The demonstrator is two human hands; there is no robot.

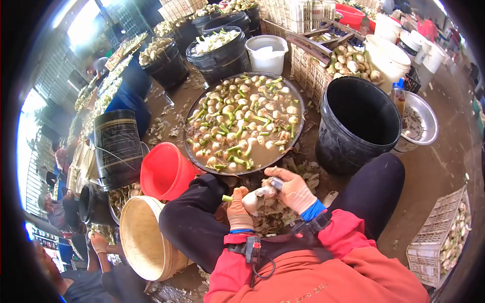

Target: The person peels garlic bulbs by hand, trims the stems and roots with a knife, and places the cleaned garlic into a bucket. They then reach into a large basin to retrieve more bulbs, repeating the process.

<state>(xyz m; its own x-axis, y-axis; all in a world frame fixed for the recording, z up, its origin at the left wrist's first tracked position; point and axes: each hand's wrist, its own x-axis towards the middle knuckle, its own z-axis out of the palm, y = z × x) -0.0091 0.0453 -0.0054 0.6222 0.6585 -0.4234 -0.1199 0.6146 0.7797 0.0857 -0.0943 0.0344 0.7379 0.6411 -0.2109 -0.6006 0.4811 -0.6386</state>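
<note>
In the lower middle, my left hand (240,211) is closed around a white bulb (250,202), garlic by its look. Its cut green stalk pokes out on the left side of the fist. My right hand (295,192) grips a small knife (276,183), whose metal shows between thumb and fingers; the blade is close to the bulb and partly blurred. Below both hands lies a heap of peelings (275,218) between my legs. Just ahead stands a wide round basin (302,121) of brown water, full of floating bulbs with short green stalks.
An upright black bucket (331,146) stands at right, beside a metal bowl (428,123). On the left are a red bucket (164,171) and a tipped cream bucket (139,237). A bulb-filled crate (427,252) is at lower right. Another person's hand (98,242) shows at lower left.
</note>
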